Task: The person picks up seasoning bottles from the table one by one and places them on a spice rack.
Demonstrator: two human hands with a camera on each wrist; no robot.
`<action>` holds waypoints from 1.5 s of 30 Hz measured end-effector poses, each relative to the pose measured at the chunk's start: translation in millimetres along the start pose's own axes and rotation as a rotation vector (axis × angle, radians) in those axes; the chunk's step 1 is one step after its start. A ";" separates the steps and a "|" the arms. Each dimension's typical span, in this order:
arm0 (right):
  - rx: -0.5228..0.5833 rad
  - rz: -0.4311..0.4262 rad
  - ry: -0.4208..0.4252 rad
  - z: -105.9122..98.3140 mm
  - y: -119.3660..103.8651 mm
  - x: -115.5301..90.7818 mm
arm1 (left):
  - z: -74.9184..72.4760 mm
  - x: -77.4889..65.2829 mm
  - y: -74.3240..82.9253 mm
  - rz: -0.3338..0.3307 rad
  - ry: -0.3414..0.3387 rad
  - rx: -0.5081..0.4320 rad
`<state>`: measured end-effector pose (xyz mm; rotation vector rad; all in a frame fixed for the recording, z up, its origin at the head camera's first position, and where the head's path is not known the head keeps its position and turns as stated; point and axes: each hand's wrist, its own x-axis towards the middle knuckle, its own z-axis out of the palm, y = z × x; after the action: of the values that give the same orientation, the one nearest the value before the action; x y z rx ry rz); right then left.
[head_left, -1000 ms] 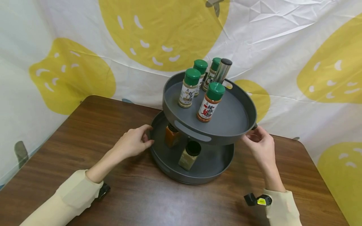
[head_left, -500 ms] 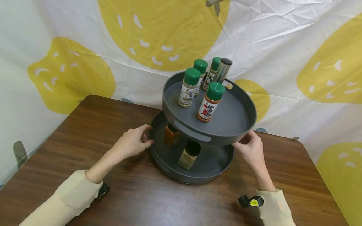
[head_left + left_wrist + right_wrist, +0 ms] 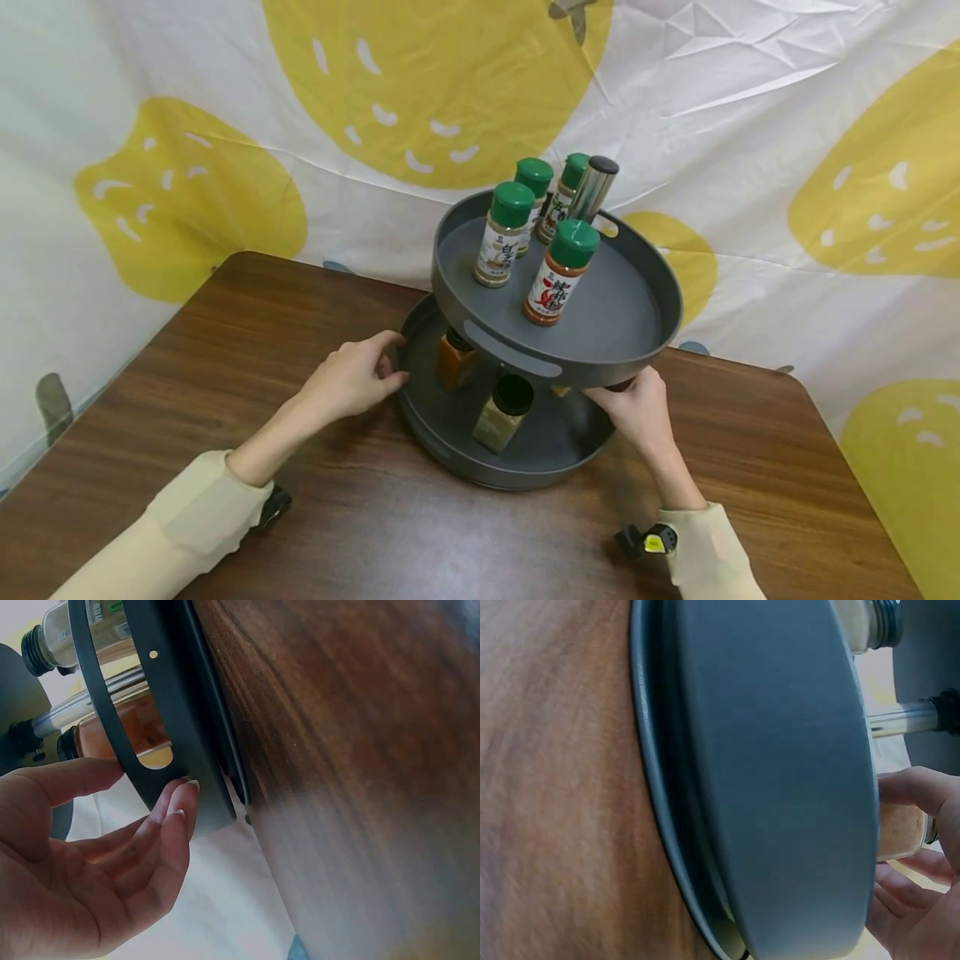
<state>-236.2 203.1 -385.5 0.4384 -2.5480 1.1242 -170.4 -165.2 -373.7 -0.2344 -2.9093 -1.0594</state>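
A dark grey two-tier turntable rack (image 3: 615, 292) stands on the table. My left hand (image 3: 356, 375) holds the left side of its lower tray (image 3: 480, 475), thumb at the rim and fingertips against the outer wall in the left wrist view. At the right, my right hand (image 3: 637, 408) reaches between the tiers and grips a glass spice jar (image 3: 900, 831) of light-brown powder with a dark lid. In the head view the upper tray and hand hide most of that jar. An orange-brown jar (image 3: 453, 367) and a pale green-brown jar (image 3: 497, 423) stand on the lower tray.
The upper tray bears several green-capped spice bottles (image 3: 552, 279) around a metal post (image 3: 592, 187). Its overhanging edge sits close above my right hand. Brown wooden table (image 3: 337, 500) surrounds the rack, and a lemon-print cloth (image 3: 750, 150) hangs behind.
My right hand has moved left with the spice jar, from outside the rack's right edge to under the upper tray. My left hand and the rack have stayed put.
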 end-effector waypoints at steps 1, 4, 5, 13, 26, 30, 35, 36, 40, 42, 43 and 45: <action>0.003 0.000 -0.002 1.2 0.6 -0.2 | 0.2 0.0 0.2 0.000 0.000 0.000; 0.021 0.004 -0.012 4.2 1.4 -1.4 | 0.7 -0.1 0.7 -0.001 -0.003 -0.001; 0.027 0.005 -0.013 4.9 1.3 -1.9 | 0.8 -0.1 0.8 -0.001 -0.003 0.000; 0.050 -0.012 -0.001 10.6 -0.6 -3.6 | 0.8 0.1 0.5 0.010 0.001 0.001; 0.059 -0.033 -0.004 18.9 -2.9 -7.6 | 0.2 -0.6 2.1 0.010 -0.004 0.000; 0.048 -0.037 -0.006 18.4 -4.1 -8.0 | -0.2 -0.4 2.1 0.016 -0.002 0.002; 0.045 -0.008 -0.037 17.5 -6.1 -6.0 | -1.0 -1.0 1.6 0.019 0.001 0.000; 0.042 -0.002 -0.043 17.4 -6.7 -5.6 | -1.2 -1.1 1.6 0.018 0.000 -0.001; 0.034 0.007 -0.054 17.5 -8.7 -5.1 | -1.4 -1.4 1.8 0.013 0.000 -0.001; 0.031 0.006 -0.055 17.8 -8.6 -4.9 | -1.5 -1.2 1.9 0.010 -0.001 0.000; 0.031 0.005 -0.057 18.0 -8.5 -4.9 | -1.4 -1.1 1.9 0.010 -0.001 0.001; 0.027 -0.001 -0.059 18.2 -8.3 -4.9 | -1.4 -1.0 1.7 0.010 0.000 0.002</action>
<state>-231.5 184.8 -393.7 0.4866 -2.5849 1.1634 -169.2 -164.9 -371.7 -0.2490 -2.9058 -1.0555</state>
